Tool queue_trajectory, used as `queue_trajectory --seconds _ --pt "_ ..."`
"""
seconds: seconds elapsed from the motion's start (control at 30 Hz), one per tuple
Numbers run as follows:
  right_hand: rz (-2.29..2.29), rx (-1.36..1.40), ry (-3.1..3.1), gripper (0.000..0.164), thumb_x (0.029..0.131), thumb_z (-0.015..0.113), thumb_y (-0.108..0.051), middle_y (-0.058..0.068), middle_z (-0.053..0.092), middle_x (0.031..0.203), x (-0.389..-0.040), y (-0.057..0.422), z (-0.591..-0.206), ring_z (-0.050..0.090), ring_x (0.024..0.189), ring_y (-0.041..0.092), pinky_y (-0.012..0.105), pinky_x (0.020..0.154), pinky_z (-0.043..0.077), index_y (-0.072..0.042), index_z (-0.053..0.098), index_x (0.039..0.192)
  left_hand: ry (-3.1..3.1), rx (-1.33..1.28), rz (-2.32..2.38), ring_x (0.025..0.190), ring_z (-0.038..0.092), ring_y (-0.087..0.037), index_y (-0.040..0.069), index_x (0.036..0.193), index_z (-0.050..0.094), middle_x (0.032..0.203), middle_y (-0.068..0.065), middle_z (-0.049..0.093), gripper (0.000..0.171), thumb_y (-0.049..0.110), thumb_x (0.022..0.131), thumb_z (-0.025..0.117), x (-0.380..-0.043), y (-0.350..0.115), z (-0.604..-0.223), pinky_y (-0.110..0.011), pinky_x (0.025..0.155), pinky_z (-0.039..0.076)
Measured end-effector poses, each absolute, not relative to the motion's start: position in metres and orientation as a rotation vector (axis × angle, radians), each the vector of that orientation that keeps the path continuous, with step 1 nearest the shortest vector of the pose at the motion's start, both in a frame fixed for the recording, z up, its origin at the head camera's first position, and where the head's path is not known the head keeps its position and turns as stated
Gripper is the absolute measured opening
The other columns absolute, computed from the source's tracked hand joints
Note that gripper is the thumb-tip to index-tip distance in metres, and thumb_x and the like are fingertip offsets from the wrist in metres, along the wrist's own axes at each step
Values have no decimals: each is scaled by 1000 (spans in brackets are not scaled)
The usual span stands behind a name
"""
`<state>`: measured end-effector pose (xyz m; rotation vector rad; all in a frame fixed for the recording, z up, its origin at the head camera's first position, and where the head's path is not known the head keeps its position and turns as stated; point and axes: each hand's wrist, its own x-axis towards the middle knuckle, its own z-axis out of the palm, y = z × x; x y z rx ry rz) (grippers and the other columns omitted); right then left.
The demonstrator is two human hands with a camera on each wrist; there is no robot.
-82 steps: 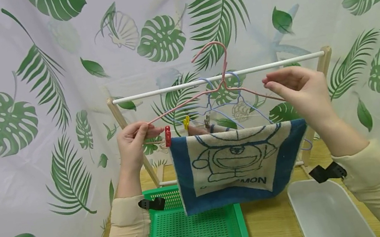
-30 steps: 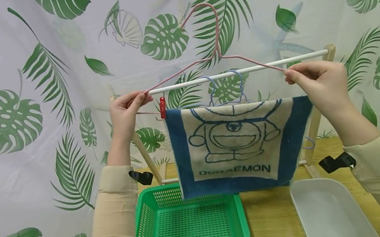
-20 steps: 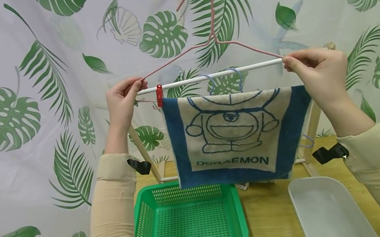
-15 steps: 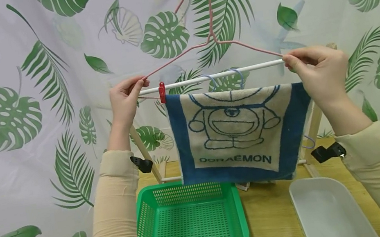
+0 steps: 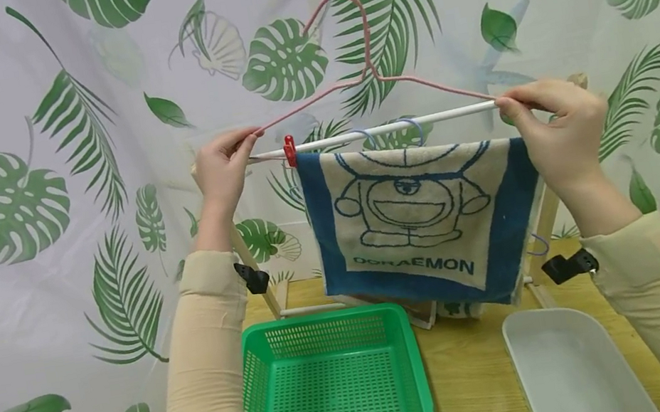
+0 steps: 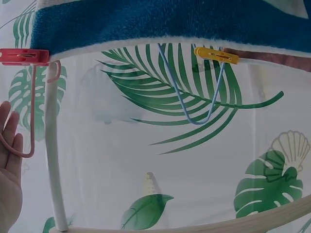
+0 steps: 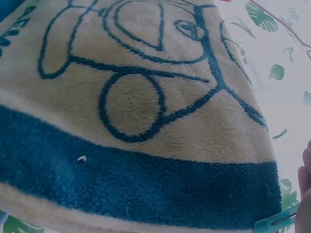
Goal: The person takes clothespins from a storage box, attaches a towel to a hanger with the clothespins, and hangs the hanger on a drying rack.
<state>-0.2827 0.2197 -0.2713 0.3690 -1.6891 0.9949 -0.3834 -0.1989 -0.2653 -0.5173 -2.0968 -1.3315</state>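
Note:
In the head view my left hand pinches the left end of a pink wire clothes hanger. The right end is held between the thumb and fingers of my right hand. A blue and cream towel with a cartoon print drapes over the hanger's lower bar. Its left corner is fastened by a red clothespin. A teal clothespin grips the other corner in the right wrist view. The hanger's hook stands above the rack's white rod, apart from it as far as I can tell.
Blue hangers hang on the rod behind the towel; one carries a yellow clothespin. Below are a green perforated basket and a white tray on the wooden table. Cloth items show partly beneath the towel.
My right hand has taken hold of the hanger's right end. Both hands have raised the hanger with the towel above the rod. In the last half second the hook has dipped slightly.

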Motion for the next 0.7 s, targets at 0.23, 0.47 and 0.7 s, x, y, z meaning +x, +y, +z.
queue_trajectory --seconds 0.23,0.47,0.7 --pt "985 373 -1767 6 90 82 6 -49 60 91 -277 217 -292 59 85 -24 0 83 48 6 83 95 -2180 -467 -1284 111 74 -31 1 121 79 123 -20 78 22 11 104 71 -384 -199 -280 -12 83 53" --pt "1042 314 -1832 8 93 81 0 -42 62 87 -272 210 -310 59 80 -24 0 77 48 6 83 97 -2076 -504 -1006 102 75 -35 -1 112 82 111 -20 80 16 7 100 74 -387 -200 -298 -41 90 60" --pt "1043 282 -1926 12 95 80 -2 -19 78 86 -269 205 -326 55 78 -27 -2 72 45 9 82 99 -2198 -524 -970 100 76 -36 -2 112 81 111 -21 80 17 7 100 74 -385 -209 -317 -42 89 63"
